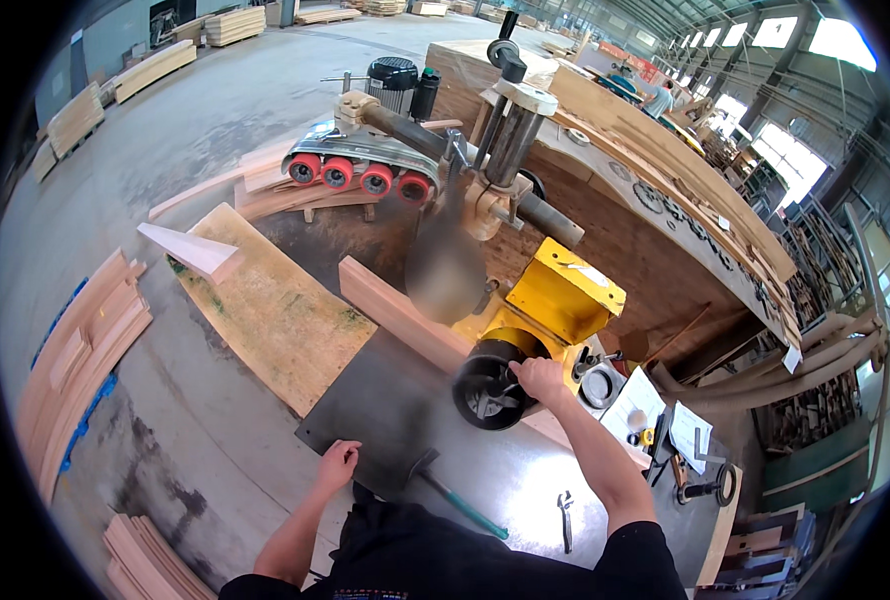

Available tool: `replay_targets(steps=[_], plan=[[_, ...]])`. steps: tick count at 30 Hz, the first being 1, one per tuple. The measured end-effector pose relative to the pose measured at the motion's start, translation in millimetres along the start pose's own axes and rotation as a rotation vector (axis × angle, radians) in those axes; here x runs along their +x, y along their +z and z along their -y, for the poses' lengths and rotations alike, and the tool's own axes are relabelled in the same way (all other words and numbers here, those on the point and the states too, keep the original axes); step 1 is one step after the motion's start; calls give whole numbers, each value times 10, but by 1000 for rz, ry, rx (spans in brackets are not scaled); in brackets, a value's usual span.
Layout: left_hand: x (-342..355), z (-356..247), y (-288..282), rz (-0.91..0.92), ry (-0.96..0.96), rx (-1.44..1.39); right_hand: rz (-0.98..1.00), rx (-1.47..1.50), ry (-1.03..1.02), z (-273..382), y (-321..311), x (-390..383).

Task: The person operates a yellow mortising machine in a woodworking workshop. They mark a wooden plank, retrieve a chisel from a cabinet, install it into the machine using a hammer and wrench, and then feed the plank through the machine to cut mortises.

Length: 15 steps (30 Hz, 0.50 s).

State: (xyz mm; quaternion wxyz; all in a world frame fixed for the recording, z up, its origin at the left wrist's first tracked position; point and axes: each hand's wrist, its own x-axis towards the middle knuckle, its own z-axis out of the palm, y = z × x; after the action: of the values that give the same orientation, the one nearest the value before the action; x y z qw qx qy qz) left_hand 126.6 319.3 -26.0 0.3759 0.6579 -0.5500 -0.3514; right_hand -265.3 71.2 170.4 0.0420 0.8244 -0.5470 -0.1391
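My right hand (539, 381) reaches to the black round cutter head (485, 398) of a woodworking machine, its fingers curled at the inner right side. Metal parts show inside the cutter head's open top. Behind it stands a yellow metal guard (568, 288). Beside the near left edge of the grey machine table (365, 400), my left hand (340, 463) hangs with its fingers drawn together and nothing visible in them. A hammer with a green handle (470, 510) lies on the table between my arms. Farther right lies an adjustable wrench (565, 520).
A power feeder with red wheels (355, 175) hangs on an arm behind the table. A wooden fence (400, 310) runs up to the cutter head. A worn board (270, 300) extends left, bearing a tapered wood piece (190, 250). Papers (635, 408) and tools lie right. Stacked boards (85, 350) stand left.
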Motion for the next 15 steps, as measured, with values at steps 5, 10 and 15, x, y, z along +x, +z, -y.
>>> replay_targets(steps=[5,10,15], plan=[[66,-266,54,68,-2,219,-360,-89,-139,-164,312,-28],[61,-261,-30,123,-62,338,-38,41,26,13,13,22],[97,-287,1,167,-88,349,-129,-95,-46,-77,256,99]])
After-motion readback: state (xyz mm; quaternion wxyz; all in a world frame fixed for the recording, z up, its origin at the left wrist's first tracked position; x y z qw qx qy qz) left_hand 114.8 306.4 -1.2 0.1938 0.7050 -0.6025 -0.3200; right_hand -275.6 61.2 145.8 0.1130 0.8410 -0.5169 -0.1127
